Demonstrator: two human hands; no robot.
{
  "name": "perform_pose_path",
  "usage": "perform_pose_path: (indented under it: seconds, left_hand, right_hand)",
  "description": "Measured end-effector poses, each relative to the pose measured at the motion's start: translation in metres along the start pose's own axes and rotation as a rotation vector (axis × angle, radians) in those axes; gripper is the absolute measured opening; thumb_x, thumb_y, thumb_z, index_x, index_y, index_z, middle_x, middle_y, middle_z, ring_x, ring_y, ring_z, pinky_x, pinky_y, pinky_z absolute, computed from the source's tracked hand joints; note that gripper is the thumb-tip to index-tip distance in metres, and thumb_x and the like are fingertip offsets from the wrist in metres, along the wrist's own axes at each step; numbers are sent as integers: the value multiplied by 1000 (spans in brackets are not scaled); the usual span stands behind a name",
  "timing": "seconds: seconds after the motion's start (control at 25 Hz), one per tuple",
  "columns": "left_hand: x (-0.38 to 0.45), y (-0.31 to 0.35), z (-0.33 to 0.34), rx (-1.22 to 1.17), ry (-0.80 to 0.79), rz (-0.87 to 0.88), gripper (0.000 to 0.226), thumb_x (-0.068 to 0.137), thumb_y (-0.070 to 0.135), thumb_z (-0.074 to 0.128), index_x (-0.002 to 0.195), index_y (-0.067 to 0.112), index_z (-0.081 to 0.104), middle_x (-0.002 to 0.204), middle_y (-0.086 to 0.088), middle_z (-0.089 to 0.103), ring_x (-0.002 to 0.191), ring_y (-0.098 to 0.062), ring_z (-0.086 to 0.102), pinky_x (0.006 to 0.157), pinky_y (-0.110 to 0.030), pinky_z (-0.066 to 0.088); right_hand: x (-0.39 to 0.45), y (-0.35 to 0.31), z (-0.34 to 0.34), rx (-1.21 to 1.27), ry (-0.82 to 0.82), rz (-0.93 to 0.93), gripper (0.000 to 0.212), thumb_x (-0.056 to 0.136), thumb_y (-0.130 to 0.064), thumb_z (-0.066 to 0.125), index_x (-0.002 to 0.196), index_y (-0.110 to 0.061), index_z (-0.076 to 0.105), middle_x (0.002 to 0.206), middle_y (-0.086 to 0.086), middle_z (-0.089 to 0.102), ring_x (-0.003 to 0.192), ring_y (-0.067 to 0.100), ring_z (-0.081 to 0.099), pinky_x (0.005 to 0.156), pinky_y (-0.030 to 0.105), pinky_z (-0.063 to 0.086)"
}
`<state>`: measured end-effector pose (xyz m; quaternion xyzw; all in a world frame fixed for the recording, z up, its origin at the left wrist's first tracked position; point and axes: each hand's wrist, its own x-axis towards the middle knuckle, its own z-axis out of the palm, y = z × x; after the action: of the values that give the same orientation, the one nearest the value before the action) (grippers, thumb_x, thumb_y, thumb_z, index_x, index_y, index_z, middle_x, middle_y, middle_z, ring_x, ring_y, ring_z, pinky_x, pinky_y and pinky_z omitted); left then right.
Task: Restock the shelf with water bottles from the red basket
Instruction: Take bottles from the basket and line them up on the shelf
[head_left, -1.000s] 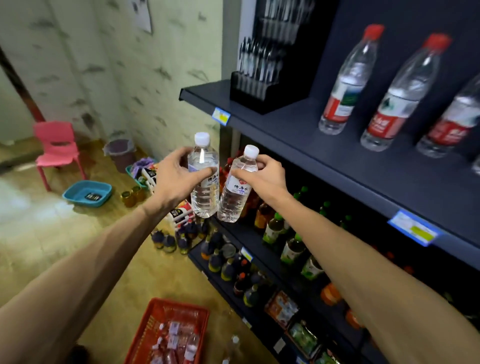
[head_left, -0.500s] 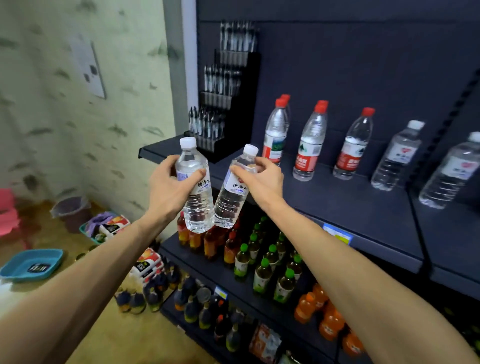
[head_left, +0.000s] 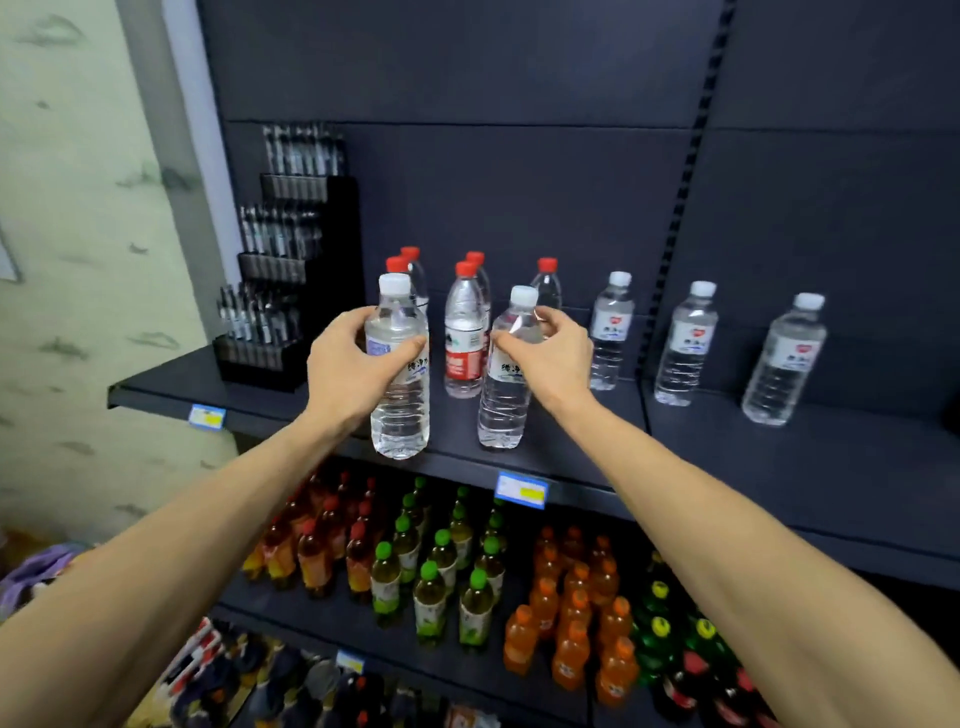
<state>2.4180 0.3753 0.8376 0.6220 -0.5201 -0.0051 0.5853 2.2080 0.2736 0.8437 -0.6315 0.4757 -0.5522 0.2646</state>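
Water bottles, white-capped, blue-script label: two in transit, one per hand. The left hand (head_left: 350, 371) is wrapped around the left bottle (head_left: 399, 374) at label height; its base hangs over the front lip of the shelf (head_left: 727, 467), and whether it rests on the board cannot be told. The right hand (head_left: 553, 358) is clamped on the shoulder of the right bottle (head_left: 506, 374), which is tilted slightly, its base low over the shelf board, apparently touching or just short of it.

Stock already standing on the same shelf:
- Red-capped bottles (head_left: 464, 332): five caps counted, in two pairs front-to-back plus one single further right, all behind the two held bottles.
- White-capped bottles with a red heart mark (head_left: 685, 345): three, spaced well apart along the right part of the shelf.
- Black tiered display rack (head_left: 291, 270): one, at the shelf's left end.
- Blue-and-yellow price tags (head_left: 521, 490): two on this shelf's front edge.

Lower shelf: tea and juice bottles with red, green and orange caps (head_left: 431, 587), too many and too overlapped for a firm count.

Progress, as judged: the shelf carries eight bottles; the held pair makes ten once released. Both await setting down and letting go. Wide bare stretches remain across the front and right of the board, so more restocking looks likely. The red basket is out of view, so its remaining stock cannot be counted.
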Motion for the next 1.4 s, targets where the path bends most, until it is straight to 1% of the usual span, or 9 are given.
perform_pose_path:
  seconds: [0.16,0.32,0.56,0.68,0.8,0.92,1.12,1.24,1.4]
  left_hand:
    - [6,27,56,-15,-63,53,38,74,53,82,103,32,71,99,14,74,93,-1,68,91,-33,56]
    - [7,31,98,-22,-131,58,46,73,56,79,110,30,71,104,12,74,96,-7,69,91,-39,57]
    - [1,24,141,-52,-159,18,52,79,43,84,125,28,64,109,18,65,98,3,61,91,-18,48]
    - [4,20,152,-70,-149,-19,53,83,44,81,129,25,62,114,17,65,103,-1,62,97,-25,50]
    - [6,20,158,-66,-247,-52,67,91,48,72,147,24,44,127,15,61,114,-5,57,100,-28,44]
    - [1,18,166,1,-314,-85,86,90,59,67,156,24,23,129,16,56,113,-9,55,96,-32,40]
    - [6,21,180,155,-305,-151,71,91,66,59,132,13,38,118,-3,68,110,-33,65,85,-38,45]
    - [6,29,190,176,-297,-118,69,91,68,57,126,12,39,102,-2,68,100,-32,66,81,-40,47]
    - [-4,44,211,157,-324,-59,68,92,65,58,127,11,38,108,0,66,97,-27,64,80,-38,46]
  right_hand:
    - [25,27,-44,-114,27,-13,64,69,-43,87,125,-17,68,102,-10,69,102,8,64,91,24,48]
    - [36,51,-74,-165,41,-41,52,74,-39,84,120,-19,70,84,-20,59,93,10,63,86,26,49]
    - [55,78,-85,-256,-20,-69,73,74,-68,67,134,-27,61,107,-10,74,102,13,69,93,39,57]
    - [52,85,-87,-278,-62,-57,88,77,-73,67,150,-29,44,130,-7,68,121,17,63,102,41,51]
    - [51,95,-84,-312,-114,-42,104,71,-77,71,156,-34,27,122,-7,71,114,17,66,97,41,54]
    - [51,99,-80,-351,-93,-32,99,75,-74,70,154,-32,30,117,-6,72,110,20,67,93,37,53]
    - [56,102,-91,-413,-43,-60,83,80,-73,64,144,-24,41,111,-2,72,103,25,68,87,38,53]
    - [63,112,-117,-435,1,-45,74,83,-69,65,138,-23,45,111,-3,71,104,26,67,85,36,48]
    - [75,133,-159,-444,104,27,77,83,-66,66,140,-20,44,112,0,72,105,28,67,87,38,50]
